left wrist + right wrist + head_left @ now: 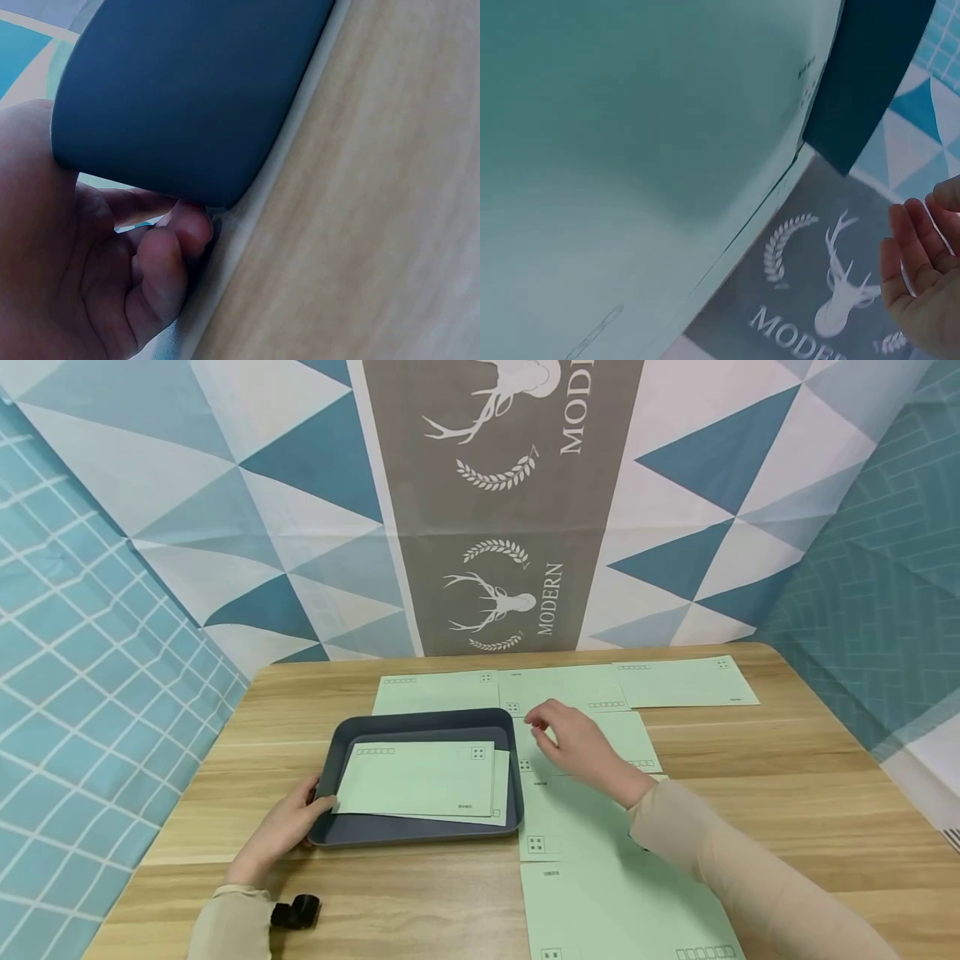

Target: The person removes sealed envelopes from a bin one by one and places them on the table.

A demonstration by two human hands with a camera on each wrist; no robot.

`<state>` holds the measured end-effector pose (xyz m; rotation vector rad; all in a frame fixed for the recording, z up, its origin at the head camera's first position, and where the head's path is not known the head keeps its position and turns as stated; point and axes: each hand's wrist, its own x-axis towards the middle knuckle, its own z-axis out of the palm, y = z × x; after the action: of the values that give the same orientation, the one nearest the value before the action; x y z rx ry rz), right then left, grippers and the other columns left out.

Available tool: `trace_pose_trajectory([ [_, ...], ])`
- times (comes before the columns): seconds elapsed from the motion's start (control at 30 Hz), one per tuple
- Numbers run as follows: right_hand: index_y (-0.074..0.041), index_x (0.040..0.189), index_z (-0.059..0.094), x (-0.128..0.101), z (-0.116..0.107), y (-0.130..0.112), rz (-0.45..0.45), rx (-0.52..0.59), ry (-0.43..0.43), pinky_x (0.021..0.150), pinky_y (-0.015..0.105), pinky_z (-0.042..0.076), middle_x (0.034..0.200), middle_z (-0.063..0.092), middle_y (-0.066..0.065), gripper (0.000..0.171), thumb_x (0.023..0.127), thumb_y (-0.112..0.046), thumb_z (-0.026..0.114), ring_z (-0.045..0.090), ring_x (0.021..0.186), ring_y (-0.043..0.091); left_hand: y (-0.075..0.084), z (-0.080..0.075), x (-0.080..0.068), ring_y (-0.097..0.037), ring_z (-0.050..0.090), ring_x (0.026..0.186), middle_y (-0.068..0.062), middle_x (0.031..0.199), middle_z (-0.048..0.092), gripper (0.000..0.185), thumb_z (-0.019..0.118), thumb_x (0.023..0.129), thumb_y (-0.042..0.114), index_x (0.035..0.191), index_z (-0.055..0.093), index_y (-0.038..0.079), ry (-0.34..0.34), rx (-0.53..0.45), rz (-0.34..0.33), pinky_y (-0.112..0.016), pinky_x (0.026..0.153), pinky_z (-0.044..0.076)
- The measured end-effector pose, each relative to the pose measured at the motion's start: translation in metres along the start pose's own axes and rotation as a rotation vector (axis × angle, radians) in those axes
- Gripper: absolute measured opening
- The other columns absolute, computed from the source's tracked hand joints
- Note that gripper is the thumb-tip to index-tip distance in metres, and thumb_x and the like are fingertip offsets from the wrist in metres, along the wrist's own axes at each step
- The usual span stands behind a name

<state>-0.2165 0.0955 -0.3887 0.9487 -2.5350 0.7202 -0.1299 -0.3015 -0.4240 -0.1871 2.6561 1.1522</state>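
A green envelope [622, 910] lies closest to me on the wooden table [787, 777], right of the grey tray [420, 835]. My left hand [281, 831] grips the tray's left edge. My right hand [577, 745] hovers right of the tray, fingers loose and spread. Two envelopes [420, 777] lie inside the tray.

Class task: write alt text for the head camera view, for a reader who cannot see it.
A person's left hand grips the near-left corner of a dark grey tray holding green envelopes, on a wooden table. The right hand hovers, fingers relaxed, over more green envelopes spread beside the tray.
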Motion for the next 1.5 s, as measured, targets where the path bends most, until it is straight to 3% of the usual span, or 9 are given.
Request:
trace_pose_trajectory([
  [0.2, -0.012, 0.099, 0.062, 0.008, 0.018, -0.013, -0.093, -0.112, -0.072, 0.08, 0.032, 0.048, 0.099, 0.057, 0.001, 0.014, 0.085, -0.012, 0.06, 0.056, 0.087, 0.016, -0.002, 0.001, 0.001, -0.019, 0.05, 0.061, -0.029, 0.125, 0.042, 0.063, 0.045, 0.094, 0.034, 0.142, 0.021, 0.001, 0.005, 0.0, 0.002, -0.033, 0.049, 0.045],
  [0.37, -0.01, 0.101, 0.062, 0.012, 0.03, -0.02, -0.125, -0.127, -0.139, 0.081, 0.031, 0.047, 0.101, 0.057, 0.002, 0.018, 0.084, -0.016, 0.064, 0.055, 0.088, 0.015, -0.003, 0.001, 0.001, -0.019, 0.05, 0.061, -0.029, 0.127, 0.041, 0.063, 0.045, 0.094, 0.035, 0.142, 0.022, 0.001, 0.006, -0.004, -0.009, -0.033, 0.049, 0.046],
  [0.43, -0.008, 0.104, 0.062, 0.013, 0.033, -0.022, -0.117, -0.13, -0.181, 0.083, 0.03, 0.047, 0.106, 0.056, 0.003, 0.023, 0.084, -0.019, 0.064, 0.055, 0.096, 0.016, -0.002, 0.001, 0.001, -0.019, 0.051, 0.062, -0.029, 0.128, 0.04, 0.064, 0.045, 0.094, 0.035, 0.142, 0.021, 0.001, 0.003, -0.002, -0.01, -0.033, 0.049, 0.046],
  [0.7, -0.004, 0.122, 0.055, 0.025, 0.041, -0.034, -0.053, -0.225, -0.418, 0.092, 0.035, 0.043, 0.117, 0.053, 0.008, 0.057, 0.081, -0.043, 0.064, 0.051, 0.108, 0.021, -0.002, 0.001, -0.002, -0.018, 0.052, 0.066, -0.03, 0.127, 0.041, 0.064, 0.045, 0.094, 0.033, 0.141, 0.021, -0.001, 0.003, 0.002, -0.013, -0.033, 0.049, 0.046],
  [0.9, -0.006, 0.131, 0.046, 0.029, 0.046, -0.037, 0.009, -0.316, -0.535, 0.102, 0.041, 0.032, 0.127, 0.047, 0.008, 0.085, 0.072, -0.066, 0.059, 0.043, 0.119, 0.023, -0.001, 0.001, -0.001, -0.018, 0.052, 0.068, -0.03, 0.127, 0.041, 0.065, 0.044, 0.094, 0.036, 0.142, 0.02, -0.001, -0.001, 0.024, -0.006, -0.032, 0.05, 0.046],
  [1.2, -0.003, 0.137, 0.037, 0.029, 0.055, -0.043, 0.073, -0.381, -0.634, 0.108, 0.042, 0.02, 0.136, 0.041, 0.012, 0.108, 0.063, -0.08, 0.052, 0.036, 0.127, 0.027, 0.001, 0.0, -0.001, -0.018, 0.052, 0.07, -0.03, 0.126, 0.042, 0.064, 0.044, 0.094, 0.035, 0.141, 0.021, -0.002, -0.007, 0.033, 0.002, -0.032, 0.05, 0.046],
  [1.5, -0.002, 0.137, 0.037, 0.027, 0.057, -0.043, 0.086, -0.365, -0.622, 0.11, 0.042, 0.015, 0.137, 0.041, 0.012, 0.107, 0.063, -0.078, 0.055, 0.034, 0.129, 0.027, 0.001, 0.0, 0.001, -0.018, 0.052, 0.065, -0.029, 0.123, 0.044, 0.063, 0.044, 0.094, 0.034, 0.141, 0.021, -0.001, 0.005, 0.029, 0.005, -0.032, 0.049, 0.046],
])
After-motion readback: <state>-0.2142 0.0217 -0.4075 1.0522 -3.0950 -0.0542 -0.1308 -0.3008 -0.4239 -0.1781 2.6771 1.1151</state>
